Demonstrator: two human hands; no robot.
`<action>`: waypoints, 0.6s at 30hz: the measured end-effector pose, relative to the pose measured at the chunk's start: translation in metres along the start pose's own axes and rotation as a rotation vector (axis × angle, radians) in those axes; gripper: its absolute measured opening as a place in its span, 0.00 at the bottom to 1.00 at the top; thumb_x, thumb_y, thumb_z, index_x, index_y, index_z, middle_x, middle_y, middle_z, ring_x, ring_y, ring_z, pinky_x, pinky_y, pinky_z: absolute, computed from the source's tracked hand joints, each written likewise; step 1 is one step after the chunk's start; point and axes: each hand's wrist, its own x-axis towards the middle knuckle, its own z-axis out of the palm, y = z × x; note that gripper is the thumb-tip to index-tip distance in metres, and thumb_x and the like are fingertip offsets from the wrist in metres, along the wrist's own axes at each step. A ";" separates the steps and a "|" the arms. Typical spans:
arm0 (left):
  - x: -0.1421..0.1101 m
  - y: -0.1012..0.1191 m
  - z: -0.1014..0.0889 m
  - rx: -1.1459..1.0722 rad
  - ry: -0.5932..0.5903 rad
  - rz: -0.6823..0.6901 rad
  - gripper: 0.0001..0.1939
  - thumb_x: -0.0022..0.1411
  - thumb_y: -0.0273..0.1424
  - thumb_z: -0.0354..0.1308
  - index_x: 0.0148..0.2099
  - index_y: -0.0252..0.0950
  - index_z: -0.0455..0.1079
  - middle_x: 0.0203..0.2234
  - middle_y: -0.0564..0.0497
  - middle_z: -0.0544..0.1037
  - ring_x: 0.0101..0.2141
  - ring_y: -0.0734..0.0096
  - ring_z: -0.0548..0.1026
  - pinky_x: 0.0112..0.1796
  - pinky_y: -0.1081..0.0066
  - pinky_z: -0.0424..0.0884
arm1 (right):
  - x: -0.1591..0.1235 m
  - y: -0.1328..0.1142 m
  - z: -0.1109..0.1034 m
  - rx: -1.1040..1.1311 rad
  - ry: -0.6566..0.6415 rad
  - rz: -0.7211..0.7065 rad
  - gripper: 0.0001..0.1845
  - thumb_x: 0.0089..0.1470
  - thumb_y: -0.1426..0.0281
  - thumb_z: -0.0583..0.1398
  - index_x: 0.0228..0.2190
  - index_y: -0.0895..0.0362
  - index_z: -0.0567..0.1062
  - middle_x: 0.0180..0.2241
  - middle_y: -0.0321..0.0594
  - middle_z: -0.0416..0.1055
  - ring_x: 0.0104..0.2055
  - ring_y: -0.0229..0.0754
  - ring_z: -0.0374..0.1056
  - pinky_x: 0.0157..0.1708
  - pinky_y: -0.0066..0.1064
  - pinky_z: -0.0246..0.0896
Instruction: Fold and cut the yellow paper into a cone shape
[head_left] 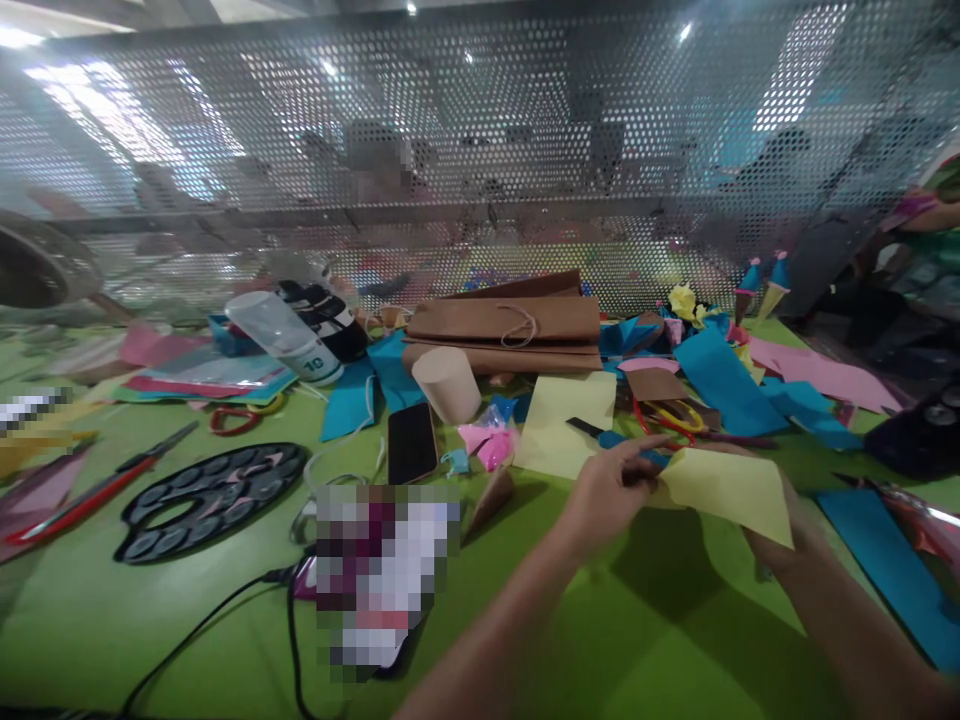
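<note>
A curved piece of pale yellow paper (pixel 727 485) is held above the green table. My left hand (pixel 607 490) pinches the paper at its left end, with the fingers closed. Beside those fingers a slim tool with a dark flat tip (pixel 583 428) and a blue part pokes out to the left; I cannot tell whether the hand grips it. My right hand (pixel 784 540) is under the paper's right side, its fingers hidden by the sheet. Behind the left hand lies a larger yellow sheet (pixel 555 440). Scissors with red and yellow handles (pixel 679 415) lie just beyond the paper.
A black paint palette (pixel 217 495), a red cutter (pixel 112 490), a black phone (pixel 412 445) and a cabled device (pixel 304 578) lie left. A white roll (pixel 448 385) stands before folded brown paper (pixel 502 325). Blue paper strips (pixel 892 570) lie right. A perforated screen (pixel 480 150) rises behind.
</note>
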 end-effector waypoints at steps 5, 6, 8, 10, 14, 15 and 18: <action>-0.003 -0.002 0.003 0.008 -0.007 0.055 0.32 0.55 0.15 0.55 0.61 0.39 0.74 0.35 0.51 0.78 0.38 0.70 0.77 0.41 0.73 0.70 | -0.001 0.004 -0.002 0.004 0.051 -0.024 0.11 0.36 0.60 0.72 0.25 0.51 0.84 0.26 0.41 0.81 0.25 0.48 0.72 0.23 0.35 0.63; -0.003 -0.002 0.003 0.009 -0.003 0.067 0.30 0.56 0.15 0.55 0.59 0.38 0.74 0.35 0.51 0.78 0.38 0.70 0.76 0.40 0.73 0.70 | -0.002 0.004 -0.002 0.004 0.053 -0.033 0.11 0.37 0.61 0.72 0.26 0.51 0.84 0.27 0.41 0.81 0.26 0.48 0.73 0.24 0.35 0.64; -0.004 -0.002 0.005 0.011 0.000 0.089 0.24 0.57 0.16 0.55 0.54 0.37 0.75 0.35 0.51 0.77 0.38 0.70 0.76 0.40 0.74 0.69 | -0.004 0.005 -0.001 0.004 0.058 -0.053 0.09 0.39 0.62 0.71 0.27 0.49 0.84 0.30 0.41 0.82 0.28 0.48 0.74 0.26 0.35 0.65; -0.004 -0.001 0.006 0.010 -0.003 0.106 0.20 0.58 0.16 0.54 0.49 0.36 0.76 0.35 0.50 0.77 0.38 0.70 0.75 0.39 0.74 0.68 | -0.004 0.007 0.000 0.001 0.066 -0.079 0.07 0.42 0.62 0.70 0.27 0.49 0.84 0.31 0.40 0.83 0.28 0.48 0.74 0.26 0.35 0.64; -0.005 0.001 0.006 0.033 -0.018 0.106 0.23 0.59 0.16 0.52 0.52 0.36 0.77 0.35 0.51 0.78 0.37 0.70 0.74 0.39 0.74 0.68 | -0.004 0.010 0.001 -0.040 0.089 -0.146 0.07 0.44 0.62 0.70 0.29 0.48 0.85 0.31 0.41 0.82 0.29 0.50 0.74 0.26 0.36 0.64; -0.005 0.001 0.006 0.055 -0.022 0.107 0.25 0.58 0.15 0.52 0.53 0.37 0.78 0.35 0.51 0.78 0.37 0.70 0.75 0.39 0.74 0.68 | -0.003 0.010 0.002 -0.056 0.099 -0.173 0.07 0.44 0.62 0.70 0.28 0.49 0.85 0.30 0.42 0.82 0.31 0.51 0.74 0.27 0.37 0.66; -0.005 -0.002 0.005 0.133 0.006 0.110 0.28 0.58 0.13 0.51 0.55 0.38 0.79 0.39 0.50 0.82 0.40 0.69 0.76 0.42 0.73 0.69 | -0.003 0.009 0.002 -0.108 0.112 -0.261 0.12 0.40 0.60 0.72 0.30 0.49 0.85 0.36 0.42 0.82 0.38 0.53 0.75 0.35 0.39 0.70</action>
